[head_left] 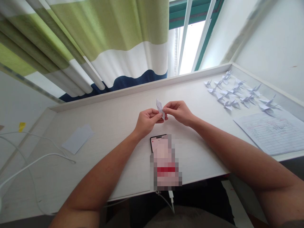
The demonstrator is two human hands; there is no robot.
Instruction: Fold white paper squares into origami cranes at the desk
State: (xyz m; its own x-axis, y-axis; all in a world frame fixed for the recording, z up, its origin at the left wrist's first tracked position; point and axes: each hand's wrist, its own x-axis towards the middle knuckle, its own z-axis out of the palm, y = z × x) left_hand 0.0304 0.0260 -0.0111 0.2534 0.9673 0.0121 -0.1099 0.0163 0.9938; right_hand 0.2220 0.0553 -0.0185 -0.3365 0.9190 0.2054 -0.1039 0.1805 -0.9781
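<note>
A small piece of folded white paper point(159, 106) stands upright between my two hands, above the middle of the white desk. My left hand point(147, 121) pinches its lower part between thumb and fingers. From the other side, my right hand point(179, 111) grips its edge with thumb and forefinger. The paper's lower folds are partly hidden by my fingers. Below my hands a phone point(163, 158) lies on the desk, its screen mostly blurred out. Several folded paper cranes point(248, 98) are gathered at the desk's far right.
Flat white paper sheets point(78, 138) lie at the left. A written-on lined sheet point(273, 131) rests at the right edge. White cables point(35, 163) loop over the left side, and a charging plug point(171, 195) hangs by the phone. The desk's raised rim point(142, 92) runs below the curtain point(114, 34).
</note>
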